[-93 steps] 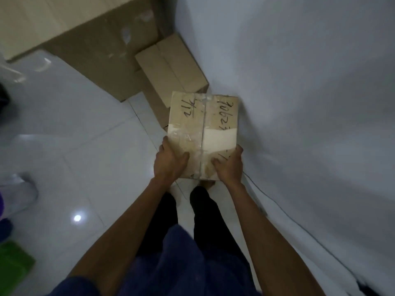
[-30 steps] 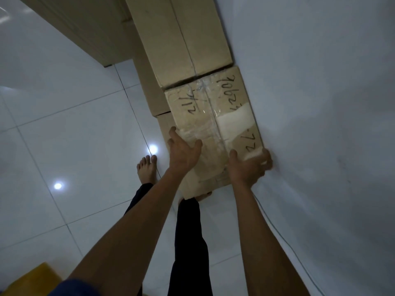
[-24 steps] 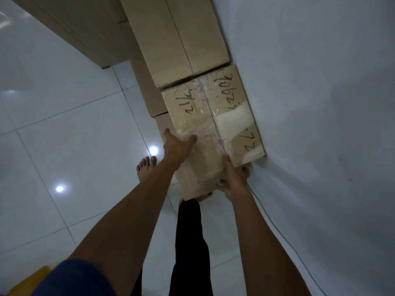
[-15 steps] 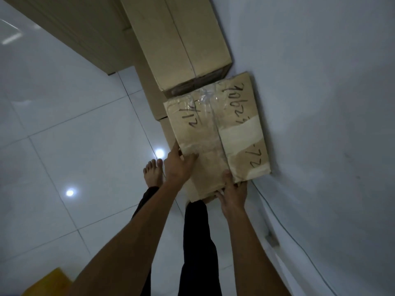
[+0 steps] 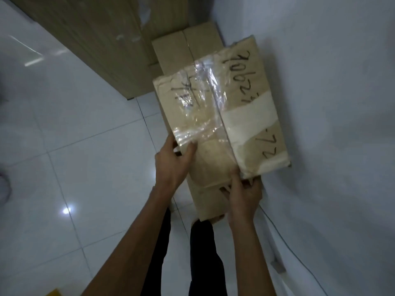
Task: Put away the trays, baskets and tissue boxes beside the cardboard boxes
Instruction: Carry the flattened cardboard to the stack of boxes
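Observation:
A taped cardboard box [image 5: 222, 107] with black handwriting on its top is held up in front of me, close to the white wall. My left hand [image 5: 173, 165] grips its near left corner. My right hand [image 5: 243, 193] holds its near edge from below. Beneath it a lower cardboard box [image 5: 207, 199] stands on the floor. Behind it lies another plain cardboard box [image 5: 188, 45] in the corner. No trays, baskets or tissue boxes are in view.
A wooden cabinet [image 5: 102, 39] stands at the back left. The white wall [image 5: 331, 103] runs along the right, with a thin cable [image 5: 288, 244] at its foot. Glossy white floor tiles [image 5: 74, 146] spread to the left. A yellow object [image 5: 53, 292] peeks in at the bottom edge.
The taped box has risen off the lower box and come toward me. Both hands stay on its near end. My view has tilted up a little.

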